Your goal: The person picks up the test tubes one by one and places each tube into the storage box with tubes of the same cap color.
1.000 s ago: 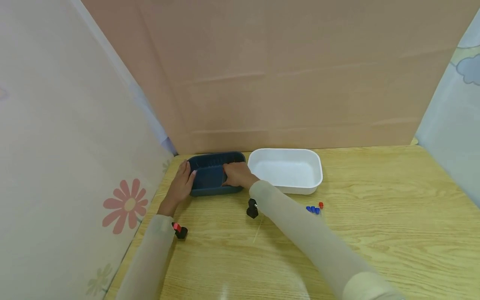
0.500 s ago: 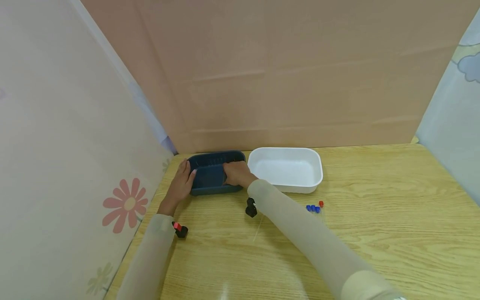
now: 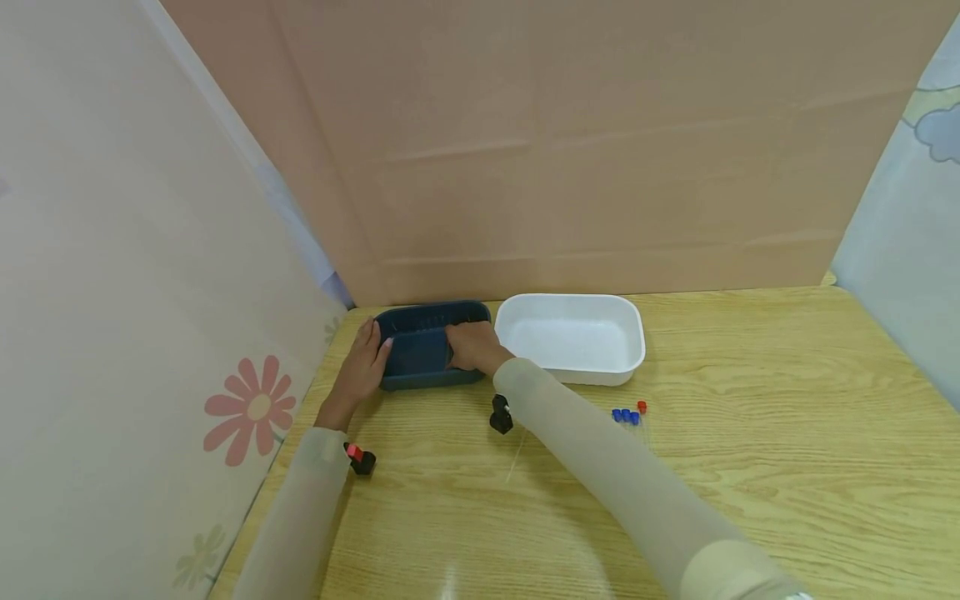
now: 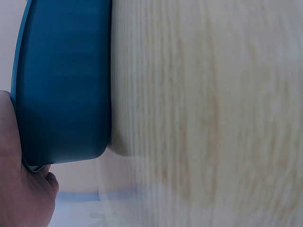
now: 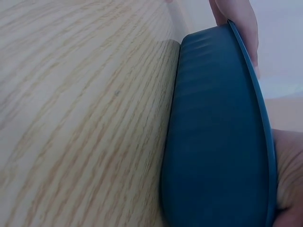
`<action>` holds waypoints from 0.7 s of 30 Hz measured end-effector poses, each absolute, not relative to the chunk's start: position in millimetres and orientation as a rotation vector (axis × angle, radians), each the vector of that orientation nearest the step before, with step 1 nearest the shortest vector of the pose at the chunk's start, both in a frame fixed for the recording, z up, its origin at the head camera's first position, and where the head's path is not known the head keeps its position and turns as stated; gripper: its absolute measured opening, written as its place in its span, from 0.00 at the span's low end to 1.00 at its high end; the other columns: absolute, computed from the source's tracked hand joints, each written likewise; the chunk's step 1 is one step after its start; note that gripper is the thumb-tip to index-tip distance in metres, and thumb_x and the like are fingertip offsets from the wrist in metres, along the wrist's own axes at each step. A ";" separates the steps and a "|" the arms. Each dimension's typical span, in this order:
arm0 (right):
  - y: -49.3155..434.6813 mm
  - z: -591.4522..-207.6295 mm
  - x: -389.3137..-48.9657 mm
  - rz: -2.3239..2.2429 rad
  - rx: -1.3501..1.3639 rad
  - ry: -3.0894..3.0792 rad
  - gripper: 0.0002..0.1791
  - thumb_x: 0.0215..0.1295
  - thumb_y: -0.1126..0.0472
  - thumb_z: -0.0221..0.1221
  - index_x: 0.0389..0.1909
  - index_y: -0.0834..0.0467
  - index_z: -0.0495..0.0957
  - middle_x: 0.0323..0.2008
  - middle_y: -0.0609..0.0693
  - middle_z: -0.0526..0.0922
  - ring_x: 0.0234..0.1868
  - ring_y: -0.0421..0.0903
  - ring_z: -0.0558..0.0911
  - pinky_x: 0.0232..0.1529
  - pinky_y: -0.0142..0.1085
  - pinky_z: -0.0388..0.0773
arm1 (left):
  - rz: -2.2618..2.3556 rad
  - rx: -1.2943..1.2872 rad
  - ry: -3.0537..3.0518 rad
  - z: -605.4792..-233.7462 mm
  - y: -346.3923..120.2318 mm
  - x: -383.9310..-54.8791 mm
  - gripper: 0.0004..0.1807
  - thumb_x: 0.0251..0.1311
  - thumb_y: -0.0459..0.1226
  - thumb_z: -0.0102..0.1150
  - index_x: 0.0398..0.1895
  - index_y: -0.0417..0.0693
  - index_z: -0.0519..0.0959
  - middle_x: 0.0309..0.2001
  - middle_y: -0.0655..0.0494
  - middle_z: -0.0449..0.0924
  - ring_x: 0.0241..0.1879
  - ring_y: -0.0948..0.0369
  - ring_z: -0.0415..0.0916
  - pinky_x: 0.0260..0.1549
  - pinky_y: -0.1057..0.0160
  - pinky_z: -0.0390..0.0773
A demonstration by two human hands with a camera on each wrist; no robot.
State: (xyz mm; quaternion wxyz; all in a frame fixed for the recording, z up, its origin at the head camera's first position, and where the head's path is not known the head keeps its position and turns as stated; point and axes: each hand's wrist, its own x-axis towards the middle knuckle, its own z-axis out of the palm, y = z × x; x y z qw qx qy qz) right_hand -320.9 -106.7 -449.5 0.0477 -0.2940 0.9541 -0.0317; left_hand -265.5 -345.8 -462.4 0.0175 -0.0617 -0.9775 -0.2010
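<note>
A dark blue plastic basin stands on the table by the back panel. My left hand holds its left rim, with the thumb on the inner side and the other fingers outside. In the left wrist view that hand wraps the rim at the basin's corner. My right hand reaches over the right rim into the basin, knuckles up. Its fingertips are hidden, and I cannot tell whether they hold something. The right wrist view has the basin's outer wall between both hands.
A white basin stands right of the blue one. In front of it lie several small clear tubes with blue caps and one with a red cap, partly behind the right sleeve. A patterned wall borders the left.
A bit of red at the right fingertips one second ago is now out of sight. Both hands and both basins otherwise stay almost where they were.
</note>
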 end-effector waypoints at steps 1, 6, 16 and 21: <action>-106.4 -449.6 -321.2 -0.117 -0.900 2.914 0.21 0.59 0.37 0.69 0.40 0.48 0.79 0.28 0.42 0.81 0.30 0.41 0.81 0.35 0.40 0.81 | -0.632 -0.194 -3.033 -462.4 -346.2 -266.2 0.41 0.81 0.56 0.22 0.80 0.32 0.38 0.81 0.42 0.28 0.80 0.46 0.26 0.76 0.43 0.39; -103.5 -452.2 -321.9 -0.281 -0.947 2.916 0.25 0.62 0.36 0.67 0.50 0.49 0.80 0.34 0.41 0.83 0.32 0.40 0.82 0.35 0.40 0.81 | -0.654 -0.197 -3.026 -464.6 -348.7 -268.8 0.40 0.82 0.55 0.23 0.80 0.33 0.37 0.81 0.42 0.28 0.80 0.46 0.27 0.76 0.43 0.39; -92.4 -453.3 -327.2 -0.865 -1.106 2.846 0.30 0.76 0.45 0.57 0.71 0.56 0.71 0.47 0.50 0.87 0.40 0.44 0.85 0.39 0.40 0.82 | -0.675 -0.199 -3.025 -468.3 -352.9 -277.4 0.37 0.83 0.51 0.27 0.80 0.33 0.37 0.81 0.42 0.28 0.80 0.45 0.28 0.76 0.42 0.39; -82.9 -445.9 -318.7 -0.968 -1.163 2.823 0.29 0.77 0.46 0.55 0.71 0.55 0.71 0.62 0.52 0.80 0.57 0.49 0.83 0.53 0.45 0.81 | -0.683 -0.201 -3.017 -469.8 -356.6 -278.3 0.37 0.83 0.50 0.27 0.79 0.30 0.39 0.81 0.39 0.30 0.80 0.43 0.29 0.75 0.42 0.39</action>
